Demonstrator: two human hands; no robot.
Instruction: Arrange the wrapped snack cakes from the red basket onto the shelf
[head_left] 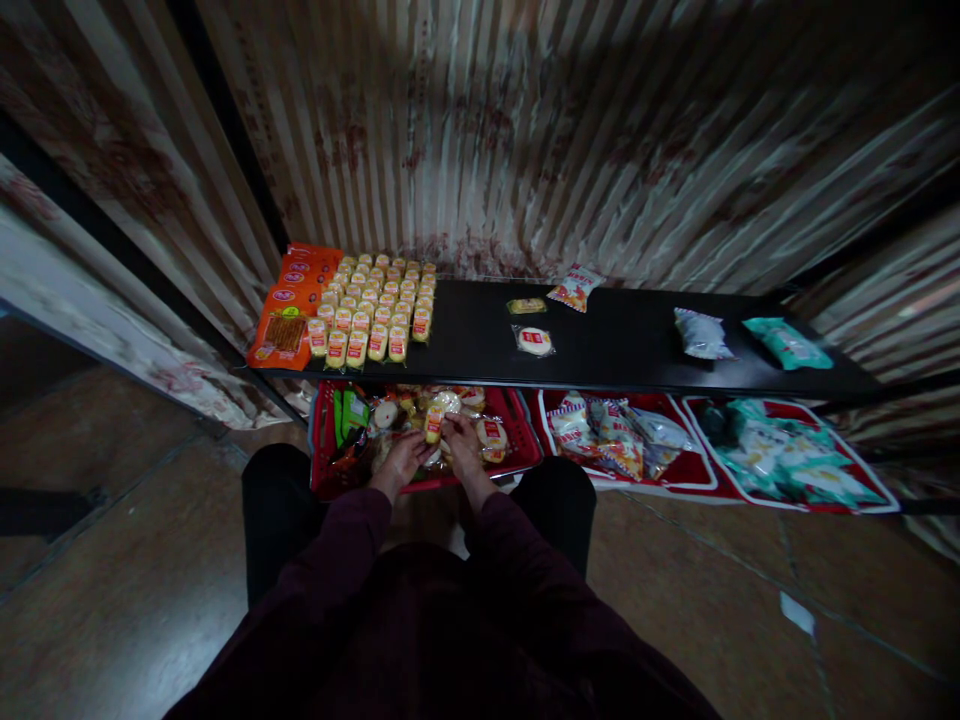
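A small yellow wrapped snack cake with a red and white label stands upright between my hands, over the red basket below the shelf. My left hand grips its lower left side with closed fingers. From the right, my right hand has its fingers curled against the same cake. Around and under my hands lie mixed packets: a round wrapped pastry, a green packet and other clear-wrapped pieces. Above, on the black shelf, similar cakes stand in close rows.
Left of the rows leans an orange bag. Further right on the shelf lie a flat yellow packet, a round white pastry, a red-white bag, a pale bag and a teal bag. Two more packet-filled baskets stand below.
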